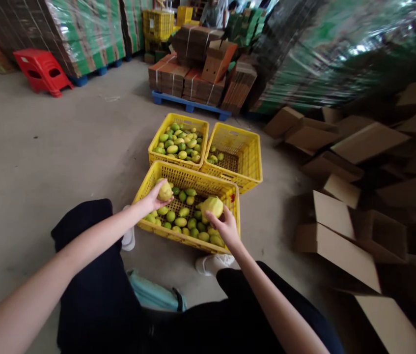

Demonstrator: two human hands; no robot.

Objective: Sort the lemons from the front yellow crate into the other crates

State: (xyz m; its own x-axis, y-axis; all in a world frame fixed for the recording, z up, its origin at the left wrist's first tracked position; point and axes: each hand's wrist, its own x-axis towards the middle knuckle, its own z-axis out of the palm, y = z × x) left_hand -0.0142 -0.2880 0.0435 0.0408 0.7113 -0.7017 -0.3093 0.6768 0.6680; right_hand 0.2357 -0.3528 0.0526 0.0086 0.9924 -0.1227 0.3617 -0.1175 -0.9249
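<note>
Above the left part of the near yellow crate [189, 240], my left hand [153, 197] is closed around a yellowish lemon [164, 191]. My right hand [227, 225] grips a larger-looking pale yellow lemon [212, 206] over the crate's right side. Beneath both hands, several green and yellow lemons [180, 221] lie spread over the crate's slotted floor. Behind it on the left stands a second yellow crate [151, 156], well filled with lemons [181, 141]. The third yellow crate [254, 157], at the back right, holds just a few green ones [215, 158] in its left corner.
Open cardboard boxes [344, 246] are heaped along the right. Bundled flat cartons [171, 76] sit on a blue pallet [189, 104] ahead. A red stool [43, 71] stands at left, by wrapped stacks [86, 34]. A person [215, 14] is in the background.
</note>
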